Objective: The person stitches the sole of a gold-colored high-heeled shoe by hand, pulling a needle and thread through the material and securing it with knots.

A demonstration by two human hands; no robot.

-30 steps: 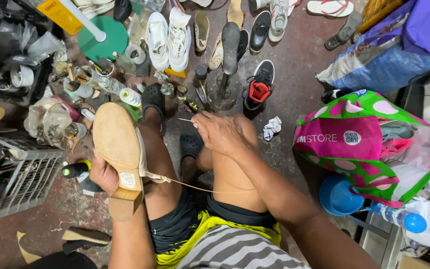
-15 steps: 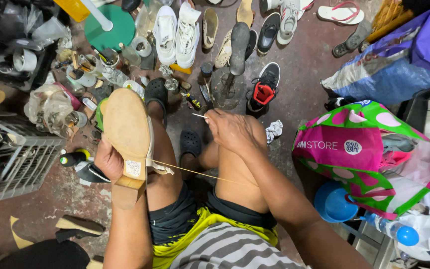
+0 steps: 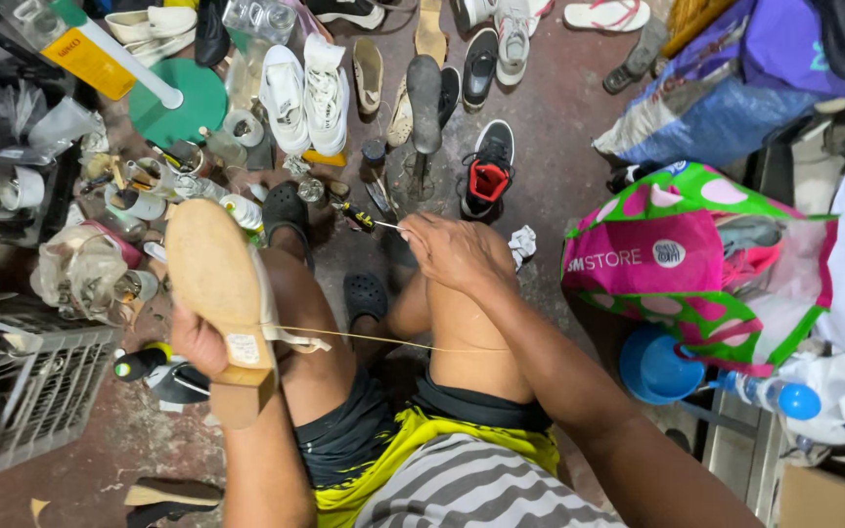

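Gripping a tan heeled shoe (image 3: pixel 215 293), left hand (image 3: pixel 198 344); right hand (image 3: pixel 457 252) pulls thread (image 3: pixel 383 339).

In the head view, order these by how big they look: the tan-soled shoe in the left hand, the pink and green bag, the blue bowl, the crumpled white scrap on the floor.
1. pink and green bag
2. tan-soled shoe, though it is nearer the camera, held in the left hand
3. blue bowl, partly hidden by the bag
4. crumpled white scrap

A shoe-repair workshop — loose shoes (image 3: pixel 305 93) and glue pots (image 3: pixel 134 200) crowd the stained concrete floor (image 3: pixel 559 166).
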